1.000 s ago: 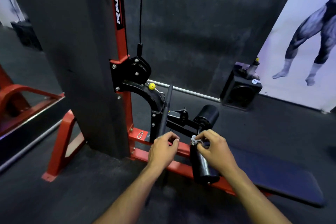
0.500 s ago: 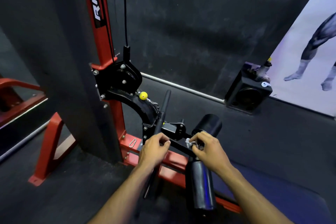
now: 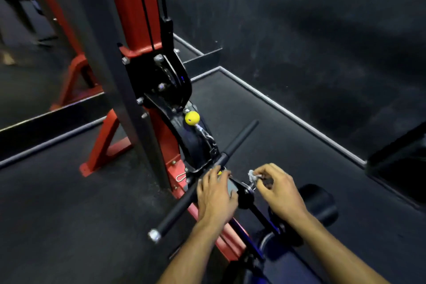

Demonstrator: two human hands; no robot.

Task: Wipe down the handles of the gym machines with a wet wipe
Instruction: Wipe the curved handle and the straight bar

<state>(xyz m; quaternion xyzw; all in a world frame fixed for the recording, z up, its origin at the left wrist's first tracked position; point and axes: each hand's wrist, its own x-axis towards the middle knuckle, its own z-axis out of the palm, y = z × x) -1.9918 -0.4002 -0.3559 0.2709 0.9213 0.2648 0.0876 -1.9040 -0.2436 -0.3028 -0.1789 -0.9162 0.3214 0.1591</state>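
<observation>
White and crumpled, the wipe [image 3: 253, 175] sits pinched between the thumb and fingertips of my right hand [image 3: 280, 190], just above the black bracket [image 3: 245, 193] at the middle of the bar [image 3: 207, 177]. Most of the wipe is tucked behind my fingers, so I cannot tell its full shape. My left hand [image 3: 216, 193] lies over the bar's middle, fingers bent across it; whether they close fully around the bar is hidden under the hand. The bar is one long black handle, its axis running from the capped near end at lower left up to the far end at upper right, and my left hand covers its centre. A small yellow spot shows just past my left fingertips, too blurred to name. One yellow ball [image 3: 192, 118] sits above on the cable, beside a short chain [image 3: 208, 137] that is hard to make out. One red post [image 3: 136, 7] rises behind, its top cut off. One black roller pad [image 3: 319, 203] lies beyond my right wrist, partly covered by it. Both forearms are cut off at the lower edge. Dark floor [image 3: 288, 136] spreads all around.
</observation>
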